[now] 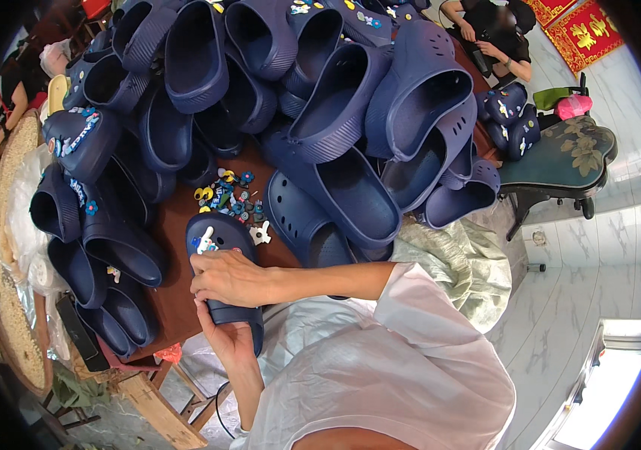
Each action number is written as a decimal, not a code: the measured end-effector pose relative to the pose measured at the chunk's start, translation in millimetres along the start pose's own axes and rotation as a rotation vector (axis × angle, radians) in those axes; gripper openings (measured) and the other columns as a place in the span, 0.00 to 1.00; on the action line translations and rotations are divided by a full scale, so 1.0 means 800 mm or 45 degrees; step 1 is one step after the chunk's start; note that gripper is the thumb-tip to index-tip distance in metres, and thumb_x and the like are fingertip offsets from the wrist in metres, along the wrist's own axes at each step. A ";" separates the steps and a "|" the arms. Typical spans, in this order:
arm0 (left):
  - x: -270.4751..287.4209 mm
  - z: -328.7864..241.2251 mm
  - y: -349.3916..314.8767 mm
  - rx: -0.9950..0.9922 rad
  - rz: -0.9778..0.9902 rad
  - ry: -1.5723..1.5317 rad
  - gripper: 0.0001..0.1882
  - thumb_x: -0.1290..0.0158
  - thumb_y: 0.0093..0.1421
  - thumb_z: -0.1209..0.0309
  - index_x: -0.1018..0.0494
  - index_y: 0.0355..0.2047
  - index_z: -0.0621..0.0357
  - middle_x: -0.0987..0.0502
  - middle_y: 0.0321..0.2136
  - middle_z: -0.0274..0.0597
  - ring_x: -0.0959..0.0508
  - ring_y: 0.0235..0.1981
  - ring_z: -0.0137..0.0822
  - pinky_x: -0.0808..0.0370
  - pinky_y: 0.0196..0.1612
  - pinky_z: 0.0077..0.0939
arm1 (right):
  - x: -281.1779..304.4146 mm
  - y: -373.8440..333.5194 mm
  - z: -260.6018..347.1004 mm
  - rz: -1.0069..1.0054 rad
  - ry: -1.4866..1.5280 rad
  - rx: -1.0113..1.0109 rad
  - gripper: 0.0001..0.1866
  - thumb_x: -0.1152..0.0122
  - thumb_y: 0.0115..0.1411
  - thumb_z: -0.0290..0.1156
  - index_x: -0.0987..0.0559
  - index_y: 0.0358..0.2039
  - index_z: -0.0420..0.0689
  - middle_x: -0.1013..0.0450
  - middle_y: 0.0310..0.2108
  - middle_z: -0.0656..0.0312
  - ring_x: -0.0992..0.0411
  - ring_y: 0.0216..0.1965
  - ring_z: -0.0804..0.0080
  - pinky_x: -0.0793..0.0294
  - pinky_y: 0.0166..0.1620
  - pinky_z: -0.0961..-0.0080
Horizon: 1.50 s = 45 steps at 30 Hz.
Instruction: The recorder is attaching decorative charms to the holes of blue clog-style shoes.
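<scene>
A dark blue clog [223,226] stands toe-away at the table's near edge, in front of me. My left hand [229,339] grips it at the heel opening, thumb along its left side; the other fingers are hidden in the shoe. Over the clog's upper, my right hand [232,277] is closed with bent fingertips pressed to its left side. Whatever lies under those fingers is hidden. A white and blue charm [205,241] sits on the upper just beyond them. Past the toe lies a pile of small colourful charms [229,196], with a white charm [261,233] nearer the clog.
Many dark blue clogs [350,195] are heaped across the brown table [178,300], several with charms. On the left is a round tray of pale grains [16,315]. A dark green stool [560,161] stands at right; another person [496,37] sits at the far right.
</scene>
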State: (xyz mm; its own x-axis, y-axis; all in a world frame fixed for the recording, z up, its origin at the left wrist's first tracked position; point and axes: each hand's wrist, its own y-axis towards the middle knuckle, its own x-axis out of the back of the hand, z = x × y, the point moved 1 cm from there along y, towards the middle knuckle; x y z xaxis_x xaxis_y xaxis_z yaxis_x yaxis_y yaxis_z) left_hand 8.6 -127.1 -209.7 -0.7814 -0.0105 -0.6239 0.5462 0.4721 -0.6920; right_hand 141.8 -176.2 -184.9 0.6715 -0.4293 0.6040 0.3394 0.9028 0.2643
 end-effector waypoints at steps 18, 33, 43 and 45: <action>-0.005 -0.009 0.011 0.070 -0.040 -0.072 0.23 0.46 0.67 0.61 0.30 0.59 0.55 0.26 0.58 0.41 0.27 0.60 0.38 0.32 0.64 0.44 | -0.006 -0.001 -0.007 0.111 -0.025 0.075 0.07 0.38 0.53 0.28 0.18 0.32 0.38 0.33 0.39 0.49 0.29 0.44 0.51 0.27 0.42 0.56; 0.001 -0.027 0.033 0.185 -0.043 -0.011 0.22 0.41 0.62 0.65 0.28 0.55 0.57 0.21 0.50 0.42 0.21 0.52 0.39 0.27 0.59 0.44 | 0.025 -0.024 -0.010 -0.125 -0.141 0.053 0.18 0.29 0.51 0.29 0.23 0.43 0.42 0.34 0.45 0.53 0.31 0.47 0.54 0.26 0.45 0.58; -0.001 -0.031 0.031 0.351 0.040 -0.200 0.17 0.41 0.64 0.63 0.25 0.52 0.53 0.19 0.48 0.37 0.20 0.50 0.36 0.27 0.59 0.42 | -0.003 -0.019 -0.018 -0.060 -0.243 0.196 0.17 0.31 0.54 0.34 0.22 0.43 0.44 0.33 0.46 0.53 0.34 0.50 0.54 0.29 0.47 0.59; -0.004 -0.030 0.031 0.374 0.075 -0.165 0.17 0.42 0.64 0.63 0.25 0.52 0.53 0.20 0.48 0.37 0.21 0.50 0.36 0.27 0.60 0.42 | 0.000 -0.019 -0.018 -0.053 -0.245 0.191 0.18 0.31 0.54 0.34 0.22 0.44 0.44 0.33 0.46 0.53 0.34 0.50 0.54 0.29 0.47 0.59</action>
State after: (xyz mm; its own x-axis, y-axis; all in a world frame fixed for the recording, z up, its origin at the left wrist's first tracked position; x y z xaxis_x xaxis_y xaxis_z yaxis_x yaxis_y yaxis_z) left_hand 17.2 -94.3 -215.9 -0.7113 -0.1114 -0.6940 0.6678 0.2010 -0.7167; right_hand 146.1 -190.0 -199.7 0.5165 -0.4657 0.7185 0.2525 0.8847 0.3919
